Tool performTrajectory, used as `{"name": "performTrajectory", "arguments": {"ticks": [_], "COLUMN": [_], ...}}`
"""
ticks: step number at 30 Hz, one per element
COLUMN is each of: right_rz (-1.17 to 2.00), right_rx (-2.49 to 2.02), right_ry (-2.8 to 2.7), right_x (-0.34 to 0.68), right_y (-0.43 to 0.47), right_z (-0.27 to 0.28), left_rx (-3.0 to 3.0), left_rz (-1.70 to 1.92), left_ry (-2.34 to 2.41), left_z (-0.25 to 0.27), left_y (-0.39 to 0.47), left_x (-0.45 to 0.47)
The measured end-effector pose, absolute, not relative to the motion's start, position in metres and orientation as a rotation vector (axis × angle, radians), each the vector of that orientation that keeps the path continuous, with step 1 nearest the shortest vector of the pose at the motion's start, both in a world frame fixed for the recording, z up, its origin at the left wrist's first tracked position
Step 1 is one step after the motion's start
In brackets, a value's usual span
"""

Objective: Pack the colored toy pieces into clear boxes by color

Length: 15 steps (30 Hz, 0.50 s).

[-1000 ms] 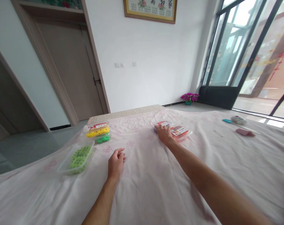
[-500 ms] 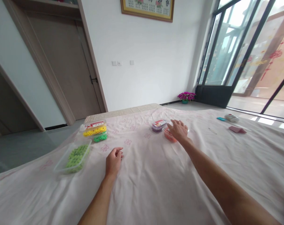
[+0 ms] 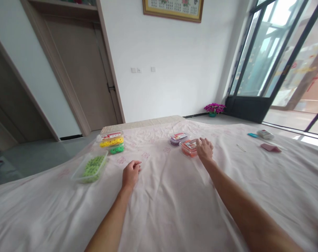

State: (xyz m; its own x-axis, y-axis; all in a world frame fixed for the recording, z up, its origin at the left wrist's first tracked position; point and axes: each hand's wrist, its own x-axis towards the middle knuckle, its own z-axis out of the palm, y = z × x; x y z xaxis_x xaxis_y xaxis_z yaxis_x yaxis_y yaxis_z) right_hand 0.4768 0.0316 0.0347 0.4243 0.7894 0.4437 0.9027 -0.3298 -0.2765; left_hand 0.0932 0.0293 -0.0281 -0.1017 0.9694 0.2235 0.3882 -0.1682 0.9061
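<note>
Clear plastic encloses the orange-filled box (image 3: 186,149), right of centre in the head view, just beside the purple-filled box (image 3: 178,138). At its right end is the right hand (image 3: 205,147), fingers part-bent; whether they grip, I cannot tell. The left hand (image 3: 131,171), loosely half-curled, seemingly empty, rests left of centre. Positioning the box seems in hand; lifting would call for a firmer hold. Half a second ago the right hand covered more of its lid

Clr plas. tub (image 3: 187,149), lidded, orange-filled, flat
</note>
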Motion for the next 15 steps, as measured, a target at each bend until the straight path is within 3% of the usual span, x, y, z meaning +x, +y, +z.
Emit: {"name": "performTrajectory", "arguments": {"ticks": [3,7,15], "right_rz": [-0.417,-0.314,-0.09], "right_rx": [-1.91,-1.514,-1.57], "right_ry": [-1.216,-1.668,-2.007], "right_x": [0.459,0.422,0.401], "right_y": [0.012,-0.011,-0.012], "right_z": [0.031,0.017,0.002], "left_rx": [1.573,1.552,1.942], "left_rz": [1.261,1.337,1.534], "left_ry": [1.512,1.527,1.955], "left_z": [-0.027,-0.022,0.018], "left_y": [0.028,0.027,0.044], "left_x": [0.095,0.097,0.046]}}
